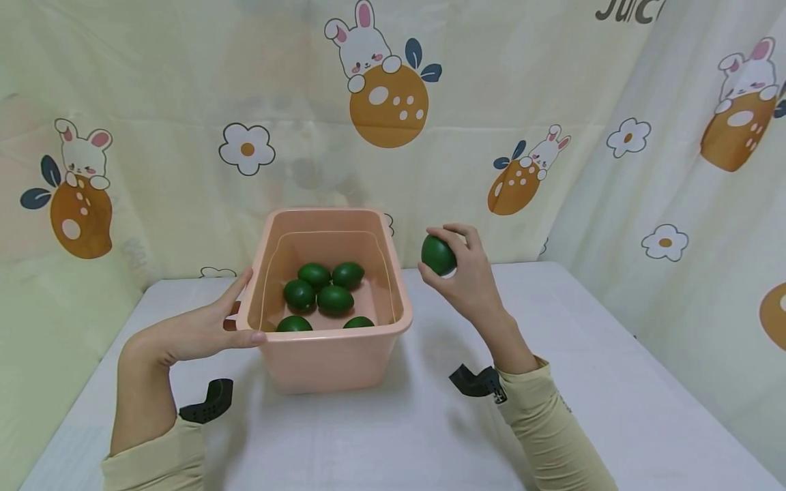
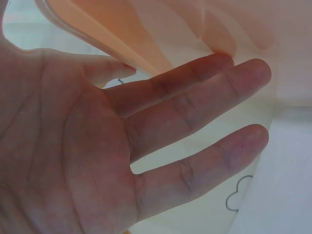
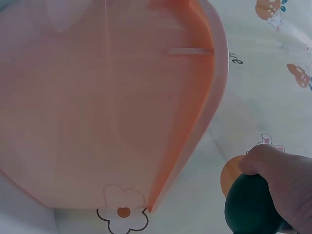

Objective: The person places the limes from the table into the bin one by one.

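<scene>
A pink plastic bin (image 1: 328, 361) stands on the table with several dark green limes (image 1: 335, 300) lying in its bottom. My left hand (image 1: 196, 331) is at the bin's left side, its thumb on the front left corner of the rim. The left wrist view shows that hand's fingers (image 2: 185, 109) fairly straight and spread, against or close beside the bin's outer wall. To the right of the bin, my right hand (image 1: 463, 279) holds up one green lime (image 1: 439, 255) between thumb and fingers. In the right wrist view this lime (image 3: 251, 204) hangs beside the bin's wall.
A white cloth covers the table (image 1: 430, 436). Behind it and along the sides hangs a pale curtain (image 1: 295, 68) printed with rabbits, orange fruit and flowers. Each wrist carries a black strap-like mount, one at the left wrist (image 1: 209, 402) and one at the right (image 1: 475, 380).
</scene>
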The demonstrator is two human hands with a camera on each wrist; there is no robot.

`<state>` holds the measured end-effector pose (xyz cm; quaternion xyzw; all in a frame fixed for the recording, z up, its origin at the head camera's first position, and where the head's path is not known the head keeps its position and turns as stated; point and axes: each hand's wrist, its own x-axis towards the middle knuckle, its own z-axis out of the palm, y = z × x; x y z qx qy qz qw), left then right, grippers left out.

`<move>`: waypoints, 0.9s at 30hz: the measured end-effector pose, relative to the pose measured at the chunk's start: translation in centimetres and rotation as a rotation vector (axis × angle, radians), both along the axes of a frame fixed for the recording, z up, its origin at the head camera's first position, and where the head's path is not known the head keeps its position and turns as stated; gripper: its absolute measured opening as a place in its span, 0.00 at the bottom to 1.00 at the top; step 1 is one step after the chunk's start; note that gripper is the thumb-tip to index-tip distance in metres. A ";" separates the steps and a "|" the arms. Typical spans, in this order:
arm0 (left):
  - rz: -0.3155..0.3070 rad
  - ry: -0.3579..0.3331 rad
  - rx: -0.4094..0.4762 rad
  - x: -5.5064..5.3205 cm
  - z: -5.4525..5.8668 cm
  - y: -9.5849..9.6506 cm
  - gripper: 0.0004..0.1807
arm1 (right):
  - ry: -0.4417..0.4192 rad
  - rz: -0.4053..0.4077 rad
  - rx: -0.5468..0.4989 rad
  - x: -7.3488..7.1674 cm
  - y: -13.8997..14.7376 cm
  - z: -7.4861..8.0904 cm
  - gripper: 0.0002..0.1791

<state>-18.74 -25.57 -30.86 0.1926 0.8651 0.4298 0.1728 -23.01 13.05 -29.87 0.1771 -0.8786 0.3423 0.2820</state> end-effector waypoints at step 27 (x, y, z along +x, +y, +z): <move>-0.004 0.008 0.008 0.0 0.0 0.0 0.56 | -0.032 0.018 0.046 -0.2 -0.8 -0.8 0.29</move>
